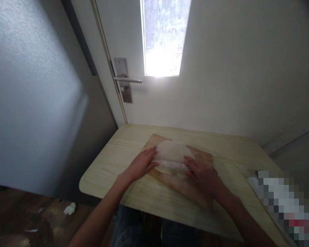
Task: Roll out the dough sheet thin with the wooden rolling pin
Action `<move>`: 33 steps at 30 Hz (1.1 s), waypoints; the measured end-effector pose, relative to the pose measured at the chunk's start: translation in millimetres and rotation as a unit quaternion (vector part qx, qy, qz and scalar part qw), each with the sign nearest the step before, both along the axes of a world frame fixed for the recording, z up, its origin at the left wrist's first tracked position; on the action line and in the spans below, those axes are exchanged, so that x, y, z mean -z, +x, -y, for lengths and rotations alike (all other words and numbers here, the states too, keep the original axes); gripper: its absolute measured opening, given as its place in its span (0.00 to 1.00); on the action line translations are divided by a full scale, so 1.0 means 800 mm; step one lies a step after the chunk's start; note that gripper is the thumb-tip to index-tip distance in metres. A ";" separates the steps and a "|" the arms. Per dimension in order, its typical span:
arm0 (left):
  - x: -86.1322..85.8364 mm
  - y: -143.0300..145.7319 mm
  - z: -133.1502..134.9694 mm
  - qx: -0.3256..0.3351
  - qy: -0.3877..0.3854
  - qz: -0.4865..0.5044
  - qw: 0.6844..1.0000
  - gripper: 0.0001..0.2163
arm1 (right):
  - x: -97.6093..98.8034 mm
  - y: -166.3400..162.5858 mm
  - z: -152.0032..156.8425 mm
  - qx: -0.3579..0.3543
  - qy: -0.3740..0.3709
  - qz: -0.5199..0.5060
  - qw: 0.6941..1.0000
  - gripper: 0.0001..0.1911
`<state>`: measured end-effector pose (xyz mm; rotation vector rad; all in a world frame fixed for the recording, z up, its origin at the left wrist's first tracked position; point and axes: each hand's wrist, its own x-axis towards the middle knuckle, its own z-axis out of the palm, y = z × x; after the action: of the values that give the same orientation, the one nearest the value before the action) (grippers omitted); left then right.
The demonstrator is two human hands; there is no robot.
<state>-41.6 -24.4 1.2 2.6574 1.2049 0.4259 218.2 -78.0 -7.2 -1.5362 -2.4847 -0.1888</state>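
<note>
A pale, thin sheet of dough (pixel 172 153) lies on a brown wooden board (pixel 181 185) on a light wood table (pixel 113 164). My left hand (pixel 141 164) rests flat on the sheet's left edge with its fingers stretched out. My right hand (pixel 202 171) lies flat on the sheet's right lower edge, fingers extended toward the middle. The near edge of the sheet looks folded or doubled between my hands.
A white door with a metal lever handle (pixel 126 80) and a bright narrow window (pixel 163 37) stands behind the table. A blurred-out area (pixel 288 206) covers the table's right end. Crumpled paper (pixel 70 208) lies on the dark floor at left.
</note>
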 end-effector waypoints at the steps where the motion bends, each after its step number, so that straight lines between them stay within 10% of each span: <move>1: 0.001 0.003 -0.009 -0.001 -0.010 0.006 1.000 0.21 | -0.004 0.001 -0.007 -0.015 -0.012 0.001 1.000 0.15; 11: 0.017 0.032 -0.071 -0.161 -0.111 -0.062 0.979 0.26 | 0.012 0.006 -0.056 0.021 -0.072 -0.020 0.997 0.31; 33: 0.016 0.014 -0.017 -0.096 -0.017 -0.100 0.990 0.23 | 0.020 -0.023 0.014 0.025 -0.019 0.005 0.999 0.30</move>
<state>-30.5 -10.6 -11.3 2.6141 1.5202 0.1672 199.6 -89.3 -23.3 -1.6183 -2.4725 -0.1574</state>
